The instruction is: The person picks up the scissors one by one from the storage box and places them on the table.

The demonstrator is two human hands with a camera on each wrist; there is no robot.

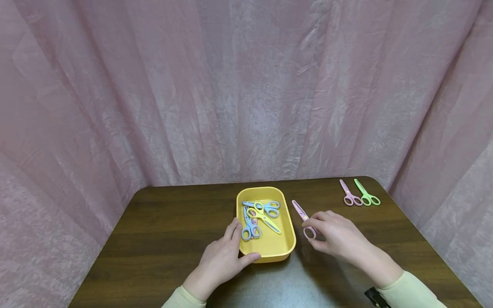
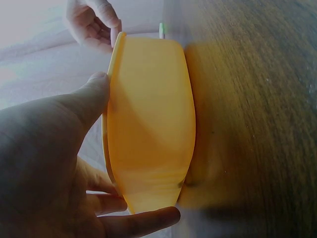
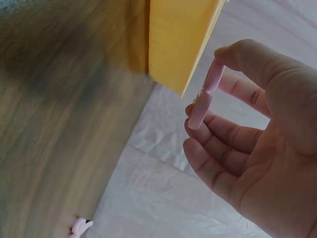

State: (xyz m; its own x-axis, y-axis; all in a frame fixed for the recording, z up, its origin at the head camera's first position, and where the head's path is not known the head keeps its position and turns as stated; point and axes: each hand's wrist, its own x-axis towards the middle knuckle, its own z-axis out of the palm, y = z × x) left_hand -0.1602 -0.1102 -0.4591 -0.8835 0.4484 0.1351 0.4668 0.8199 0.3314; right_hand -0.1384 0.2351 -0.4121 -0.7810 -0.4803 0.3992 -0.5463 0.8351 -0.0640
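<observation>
My right hand (image 1: 337, 235) pinches a pair of pink scissors (image 1: 299, 210) by the handle loops, just right of a yellow plastic tray (image 1: 286, 222). In the right wrist view, the thumb and fingertips hold the pink handle (image 3: 200, 111) clear of the table. My left hand (image 1: 221, 259) rests against the tray's near left corner. Its thumb lies on the front rim and its straight fingers touch the left side. Inside the tray lie yellow scissors (image 1: 272, 224), two pairs of blue scissors (image 1: 272, 209), and a pink piece mostly hidden beneath them.
Near the table's back right corner lie another pair of pink scissors (image 1: 348, 194) and green scissors (image 1: 366, 194), side by side. Dark brown wood forms the tabletop (image 1: 161, 231). Pink curtains (image 1: 246, 94) hang behind it and along both sides.
</observation>
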